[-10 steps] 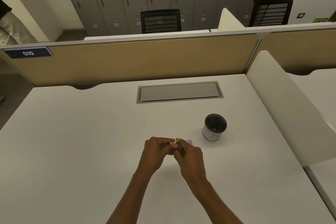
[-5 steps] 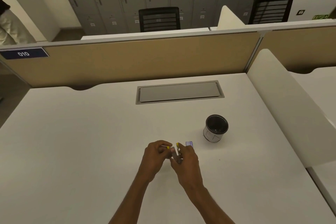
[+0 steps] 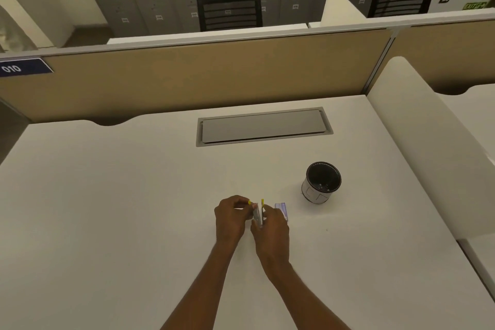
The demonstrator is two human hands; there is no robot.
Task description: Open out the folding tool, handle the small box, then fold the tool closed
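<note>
Both hands meet over the white desk [image 3: 107, 209] near its front middle. Between them is a small folding tool [image 3: 258, 213] of grey metal with two yellow-tipped parts that stand slightly apart. My left hand [image 3: 231, 218] pinches one side of it and my right hand [image 3: 272, 230] holds the other side. A small purple-and-white box [image 3: 281, 209] lies on the desk just right of my right hand, partly hidden by the fingers. Much of the tool is covered by my fingers.
A white cup with a dark inside [image 3: 321, 182] stands on the desk to the right of the box. A grey cable flap [image 3: 263, 126] is set in the desk further back. A tan partition [image 3: 201, 78] closes the far edge, and a white divider [image 3: 417, 147] runs along the right.
The tool's two yellow-tipped parts have come apart a little between my hands. More of the small box shows beside my right hand. My head has moved closer and lower.
</note>
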